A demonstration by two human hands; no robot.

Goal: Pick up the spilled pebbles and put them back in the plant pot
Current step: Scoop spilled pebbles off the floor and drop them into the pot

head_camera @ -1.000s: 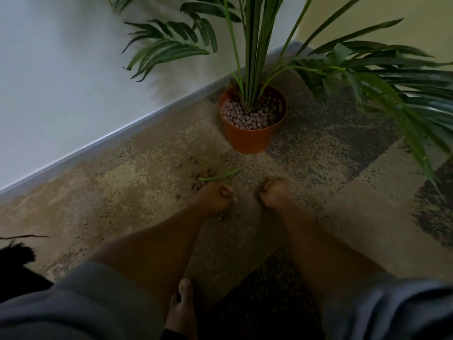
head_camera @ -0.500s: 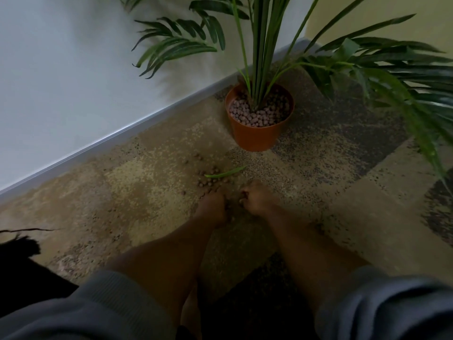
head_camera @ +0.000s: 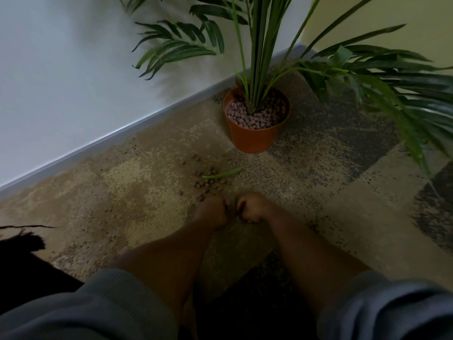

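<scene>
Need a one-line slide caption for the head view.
Both hands gather spilled pebbles on carpet before the orange plant pot.

Mottled brown carpet (head_camera: 127,192), pale wall (head_camera: 61,69) with grey skirting (head_camera: 117,134), fallen green leaf (head_camera: 223,173) (lying flat)

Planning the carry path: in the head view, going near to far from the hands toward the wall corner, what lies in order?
Left hand and right hand, side by side → spilled pebbles → fallen green leaf → plant pot.
</scene>
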